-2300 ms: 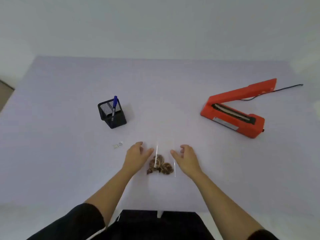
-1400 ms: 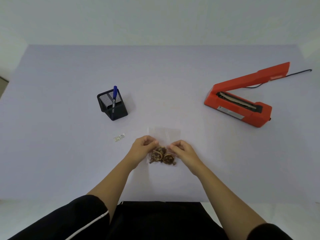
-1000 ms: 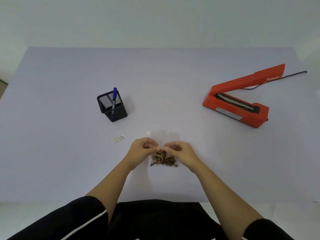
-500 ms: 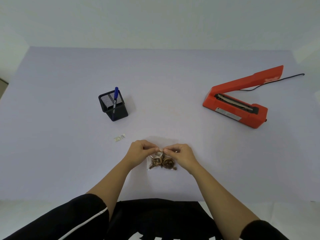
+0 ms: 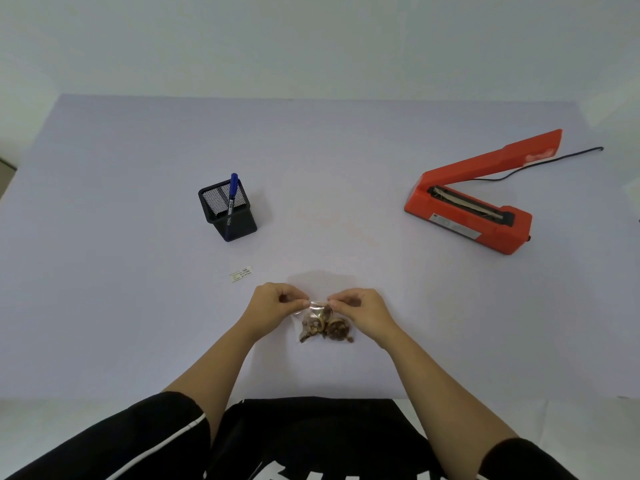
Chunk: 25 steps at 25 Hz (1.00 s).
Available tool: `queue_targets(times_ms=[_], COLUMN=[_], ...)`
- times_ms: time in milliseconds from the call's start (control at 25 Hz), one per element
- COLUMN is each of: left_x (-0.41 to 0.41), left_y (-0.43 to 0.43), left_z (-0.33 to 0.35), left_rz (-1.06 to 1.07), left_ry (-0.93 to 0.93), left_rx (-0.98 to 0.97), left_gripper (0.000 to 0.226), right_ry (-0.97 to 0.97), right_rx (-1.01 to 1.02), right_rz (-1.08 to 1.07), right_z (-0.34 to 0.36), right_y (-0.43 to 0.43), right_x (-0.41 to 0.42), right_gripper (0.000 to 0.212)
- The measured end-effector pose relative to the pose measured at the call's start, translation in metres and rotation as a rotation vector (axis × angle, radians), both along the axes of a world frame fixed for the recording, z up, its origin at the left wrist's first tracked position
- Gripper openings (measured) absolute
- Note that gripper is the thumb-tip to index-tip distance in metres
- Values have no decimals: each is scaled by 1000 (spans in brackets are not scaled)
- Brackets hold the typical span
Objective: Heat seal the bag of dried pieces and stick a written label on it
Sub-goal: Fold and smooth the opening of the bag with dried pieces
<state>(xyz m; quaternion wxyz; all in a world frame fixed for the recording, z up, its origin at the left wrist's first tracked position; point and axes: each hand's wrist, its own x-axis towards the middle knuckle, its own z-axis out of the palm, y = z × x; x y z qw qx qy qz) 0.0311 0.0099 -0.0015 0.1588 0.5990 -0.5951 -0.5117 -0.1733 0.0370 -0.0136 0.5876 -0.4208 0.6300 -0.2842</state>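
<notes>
Near the 6 o'clock edge of the desk (image 5: pixel 104 306), the left hand (image 5: pixel 273 306) and right hand (image 5: pixel 360 308) each pinch the bag (image 5: pixel 323 323) by its top. Dried pieces crowd that mouth; caught in the sealer (image 5: pixel 467 209) at 2 o'clock, they'd likely spoil the seam.

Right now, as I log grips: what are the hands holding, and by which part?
The left hand and right hand each pinch the bag of dried pieces at its top edge, one per end.

Lilac table (image 5: pixel 138 306) bears pen holder (image 5: pixel 230 216), label (image 5: pixel 241 273), heat sealer (image 5: pixel 467 220).
</notes>
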Motion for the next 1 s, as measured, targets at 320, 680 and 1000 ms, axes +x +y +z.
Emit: queue_targets(times_ms=[320,680,1000], left_x=[-4,-5,-10], left_y=[8,7,3], left_z=[-1,-1,2], left_rz=[2,10,-52], left_ry=[8,-18,4], left_rx=[20,-28,-28], left_gripper=[10,12,13], right_ry=[50,12,-23], right_rx=[-39,-56,-18], right_rz=[-3,-20,36], right_z=[1,1,3], right_y=[-1,3,4], right_x=[2,5,4], right_gripper=[6,11,18])
